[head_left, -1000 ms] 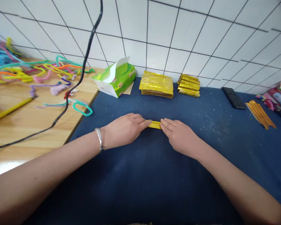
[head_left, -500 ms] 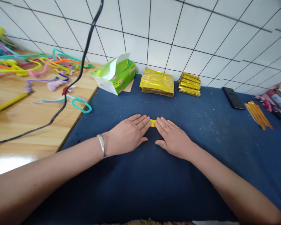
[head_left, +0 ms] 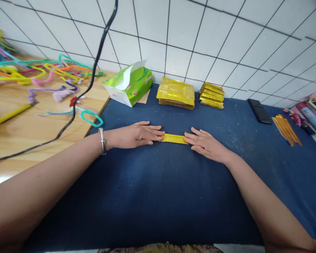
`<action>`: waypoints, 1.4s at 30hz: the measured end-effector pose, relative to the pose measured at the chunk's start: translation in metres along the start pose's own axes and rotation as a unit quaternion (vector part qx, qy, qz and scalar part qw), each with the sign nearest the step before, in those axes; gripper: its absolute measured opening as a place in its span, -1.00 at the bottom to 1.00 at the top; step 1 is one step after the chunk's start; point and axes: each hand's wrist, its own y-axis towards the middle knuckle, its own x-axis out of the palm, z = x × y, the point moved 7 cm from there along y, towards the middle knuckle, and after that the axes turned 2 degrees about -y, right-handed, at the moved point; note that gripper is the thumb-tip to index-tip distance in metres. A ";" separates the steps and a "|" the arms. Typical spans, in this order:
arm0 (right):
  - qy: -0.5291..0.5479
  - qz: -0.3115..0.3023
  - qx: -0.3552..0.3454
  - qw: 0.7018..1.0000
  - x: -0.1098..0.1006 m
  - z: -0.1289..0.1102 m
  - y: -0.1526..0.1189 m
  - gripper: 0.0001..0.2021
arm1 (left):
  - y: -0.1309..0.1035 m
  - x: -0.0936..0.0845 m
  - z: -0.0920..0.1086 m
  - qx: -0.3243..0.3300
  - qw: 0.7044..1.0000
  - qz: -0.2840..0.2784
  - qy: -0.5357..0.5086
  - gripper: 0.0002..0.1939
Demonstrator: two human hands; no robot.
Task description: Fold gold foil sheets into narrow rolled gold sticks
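A narrow folded strip of gold foil paper [head_left: 175, 138] lies flat on the dark blue cloth [head_left: 152, 189]. On its left end rest the fingertips of my left hand [head_left: 137, 135], which is stretched out flat, with a silver bracelet [head_left: 102, 141] at the wrist. My right hand [head_left: 206, 143] touches the strip's right end with its fingers spread. The middle of the strip shows between the hands; its two ends are partly under my fingers.
Along the tiled wall stand a green tissue pack [head_left: 133, 84], a stack of gold paper [head_left: 176, 93] and folded gold strips [head_left: 212, 95]. A black phone [head_left: 259, 111] and more folded strips [head_left: 287, 130] lie right. Pipe cleaners [head_left: 37, 72] and a black cable [head_left: 94, 66] are left.
Both hands have slid apart, the left one leftward and the right one rightward, along the gold strip. More of the strip now shows between them.
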 end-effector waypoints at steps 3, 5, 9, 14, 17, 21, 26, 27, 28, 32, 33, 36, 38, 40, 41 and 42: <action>0.008 0.045 -0.005 0.999 -0.001 0.005 0.000 -0.62 | 0.003 0.000 -0.006 0.009 0.999 0.034 -0.001 -0.66; 0.015 0.090 -0.002 0.996 -0.002 0.008 0.000 -0.65 | 0.006 -0.001 -0.006 0.020 0.997 0.075 -0.004 -0.67; 0.036 0.159 0.015 0.986 -0.004 0.011 0.001 -0.67 | 0.009 -0.005 -0.002 0.036 0.987 0.151 -0.031 -0.69; 0.065 0.221 0.057 0.971 -0.011 0.009 -0.001 -0.70 | 0.011 -0.009 -0.002 0.002 0.979 0.197 -0.047 -0.74; 0.060 0.275 0.086 0.956 -0.020 0.007 -0.008 -0.72 | 0.011 -0.010 -0.007 -0.036 0.975 0.214 -0.053 -0.73; 0.017 0.324 0.050 0.944 -0.025 -0.001 -0.016 -0.86 | 0.009 -0.011 -0.009 -0.080 0.967 0.239 -0.030 -0.71; -0.055 0.260 -0.058 0.962 -0.012 -0.013 -0.009 -0.88 | -0.005 -0.032 0.015 -0.040 0.934 0.343 0.089 -0.83; -0.065 0.252 -0.063 0.963 -0.010 -0.013 -0.008 -0.86 | -0.004 -0.031 0.024 0.004 0.941 0.322 0.106 -0.87; -0.072 0.245 -0.064 0.965 -0.009 -0.013 -0.007 -0.83 | -0.003 -0.027 0.032 0.052 0.950 0.285 0.120 -0.89; -0.086 0.224 -0.058 0.969 -0.004 -0.012 -0.003 -0.78 | 0.003 -0.008 0.045 0.146 0.965 0.151 0.155 -0.80; -0.088 0.218 -0.054 0.970 -0.003 -0.011 -0.003 -0.77 | 0.004 -0.005 0.043 0.142 0.967 0.136 0.161 -0.78; -0.089 0.207 -0.038 0.974 -0.001 -0.010 0.000 -0.75 | 0.008 0.003 0.036 0.122 0.972 0.109 0.169 -0.73; -0.087 0.202 -0.030 0.975 -0.001 -0.010 0.001 -0.76 | 0.011 0.005 0.034 0.113 0.973 0.104 0.174 -0.72; -0.083 0.199 -0.022 0.976 -0.002 -0.010 0.002 -0.76 | 0.012 0.005 0.034 0.104 0.973 0.105 0.178 -0.73; -0.080 0.198 -0.018 0.977 -0.002 -0.009 0.003 -0.76 | 0.013 0.004 0.035 0.099 0.973 0.106 0.181 -0.74; -0.078 0.197 -0.014 0.977 -0.002 -0.009 0.003 -0.76 | 0.014 0.003 0.035 0.095 0.972 0.106 0.185 -0.74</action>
